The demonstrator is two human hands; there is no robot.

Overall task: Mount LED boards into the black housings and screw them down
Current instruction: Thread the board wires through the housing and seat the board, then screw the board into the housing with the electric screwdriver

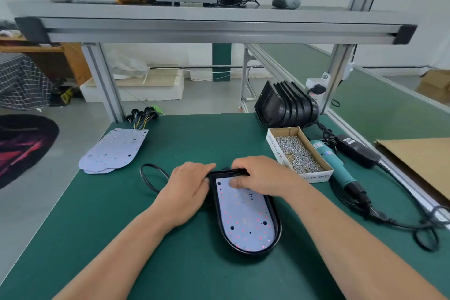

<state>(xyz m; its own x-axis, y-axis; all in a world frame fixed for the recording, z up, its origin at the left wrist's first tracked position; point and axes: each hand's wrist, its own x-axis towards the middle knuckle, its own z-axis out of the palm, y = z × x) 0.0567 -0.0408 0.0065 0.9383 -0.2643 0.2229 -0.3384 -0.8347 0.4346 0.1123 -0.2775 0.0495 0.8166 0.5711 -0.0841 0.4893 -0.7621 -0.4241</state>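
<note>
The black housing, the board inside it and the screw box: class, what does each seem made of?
Black housing: probably moulded plastic, smooth rim with slight sheen. Board: thin flat sheet, matte pale coating; core unclear. Screw box: cardboard, brown inside, white printed outside.

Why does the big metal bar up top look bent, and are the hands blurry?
Head view: the wide-angle lens bows the shelf rail and makes its posts lean; head view: the left hand and right hand at the black housing look slightly soft; head view: lighting is even, shadows are faint, and there is no strong glare on the LED board.
</note>
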